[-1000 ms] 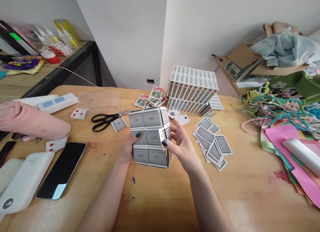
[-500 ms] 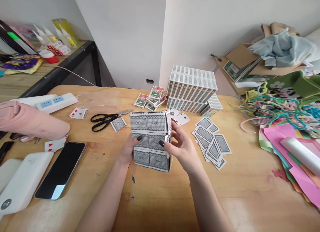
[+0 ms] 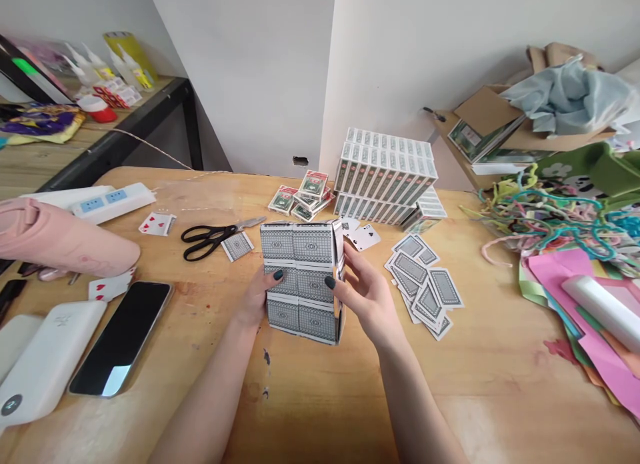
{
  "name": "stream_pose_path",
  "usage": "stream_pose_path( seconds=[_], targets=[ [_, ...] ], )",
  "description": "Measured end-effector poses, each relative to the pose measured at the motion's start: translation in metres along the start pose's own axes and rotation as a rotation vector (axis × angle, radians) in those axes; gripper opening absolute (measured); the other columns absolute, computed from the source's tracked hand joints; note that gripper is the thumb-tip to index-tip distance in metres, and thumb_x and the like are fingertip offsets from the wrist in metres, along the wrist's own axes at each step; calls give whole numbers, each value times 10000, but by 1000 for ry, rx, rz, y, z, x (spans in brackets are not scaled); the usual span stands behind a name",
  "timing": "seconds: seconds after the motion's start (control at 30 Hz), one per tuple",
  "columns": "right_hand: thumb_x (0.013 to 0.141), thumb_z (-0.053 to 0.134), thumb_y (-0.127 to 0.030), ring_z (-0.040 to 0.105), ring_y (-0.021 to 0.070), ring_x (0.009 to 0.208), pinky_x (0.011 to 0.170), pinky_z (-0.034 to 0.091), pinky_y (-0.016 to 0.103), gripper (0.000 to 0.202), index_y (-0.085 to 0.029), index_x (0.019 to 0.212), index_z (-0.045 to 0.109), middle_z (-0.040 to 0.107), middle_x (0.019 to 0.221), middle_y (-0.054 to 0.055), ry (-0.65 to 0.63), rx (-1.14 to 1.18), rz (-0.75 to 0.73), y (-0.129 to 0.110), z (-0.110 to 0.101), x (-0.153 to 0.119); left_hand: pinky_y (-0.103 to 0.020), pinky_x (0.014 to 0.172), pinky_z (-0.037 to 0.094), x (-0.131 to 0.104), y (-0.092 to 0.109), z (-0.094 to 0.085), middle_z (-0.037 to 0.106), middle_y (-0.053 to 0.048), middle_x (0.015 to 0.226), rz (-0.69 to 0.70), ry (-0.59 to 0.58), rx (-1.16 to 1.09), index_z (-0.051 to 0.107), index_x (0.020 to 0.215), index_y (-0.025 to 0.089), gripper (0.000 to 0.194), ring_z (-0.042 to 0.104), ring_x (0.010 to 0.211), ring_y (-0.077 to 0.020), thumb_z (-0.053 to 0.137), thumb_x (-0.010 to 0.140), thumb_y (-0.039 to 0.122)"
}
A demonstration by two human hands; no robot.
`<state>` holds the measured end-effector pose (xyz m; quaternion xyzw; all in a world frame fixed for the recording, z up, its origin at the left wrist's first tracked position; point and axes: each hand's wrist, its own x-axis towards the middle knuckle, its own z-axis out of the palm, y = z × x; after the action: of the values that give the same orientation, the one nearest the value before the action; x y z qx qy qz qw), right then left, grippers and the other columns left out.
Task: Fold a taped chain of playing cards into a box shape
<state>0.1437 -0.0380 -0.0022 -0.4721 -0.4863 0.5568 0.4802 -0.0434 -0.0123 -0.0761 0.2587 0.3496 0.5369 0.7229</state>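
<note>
Head view, left grip (image 3: 255, 300) and right grip (image 3: 369, 300) closed around card-covered block (image 3: 302, 284) (left fingers mostly hidden), far side unseen

Wooden table (image 3: 320, 404), bearing: scissors (image 3: 231, 231); black phone (image 3: 121, 337); white power strip (image 3: 132, 200); loose playing cards (image 3: 411, 269); stacked card boxes (image 3: 385, 174); small heap of card packs (image 3: 314, 184); coloured paper (image 3: 556, 277).

Nearer me than my left hand (image 3: 257, 299) and right hand (image 3: 371, 294), bare tabletop (image 3: 315, 404) gives passage; the card-covered block (image 3: 300, 287) between them bars the way forward. Beyond it, the scissors (image 3: 227, 231), small card boxes (image 3: 313, 185) and stacked boxes (image 3: 383, 171) obstruct further reach. On my right, an open strip runs between the scattered cards (image 3: 425, 287) and the coloured paper (image 3: 563, 274).
</note>
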Motion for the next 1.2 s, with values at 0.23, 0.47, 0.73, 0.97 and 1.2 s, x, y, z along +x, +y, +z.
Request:
stream_pose_path(
  seconds=[0.23,0.47,0.73,0.97,1.2],
  targets=[
    [717,748,-316,310,274,1381,1144,268,427,591,-264,1278,569,448,1439,14,-75,95,-63,-8,-4,3,-460,925,506,-1,2,3,739,-107,943,-17,54,-21,712,825,141,380,607,1089,-365,830,504,307],
    [696,764,-263,387,266,1337,1148,264,431,592,-230,1258,580,519,1379,48,-55,123,-57,0,-7,5,-461,903,518,-2,1,2,738,-106,912,-41,91,-26,701,782,135,382,609,1082,-366,827,467,310],
    [749,682,-256,471,258,1275,1121,310,450,540,-224,1273,553,571,1322,55,56,-139,-27,0,-7,6,-455,915,511,-1,2,4,735,-109,922,-41,102,-37,690,863,131,443,597,1102,-364,816,476,305],
    [758,632,-193,514,257,1237,1090,362,463,487,-217,1242,586,610,1270,47,-37,-263,-8,-27,-13,14,-393,829,546,-2,-1,-1,742,-59,782,-9,99,-37,703,792,154,360,678,934,-306,825,502,327],
    [617,818,-235,683,207,846,786,557,373,410,-177,977,631,713,940,63,-323,42,217,-32,-25,35,-376,793,548,-3,-6,-4,735,-54,737,-64,45,-58,689,779,157,347,688,881,-296,826,510,327]
  ],
)
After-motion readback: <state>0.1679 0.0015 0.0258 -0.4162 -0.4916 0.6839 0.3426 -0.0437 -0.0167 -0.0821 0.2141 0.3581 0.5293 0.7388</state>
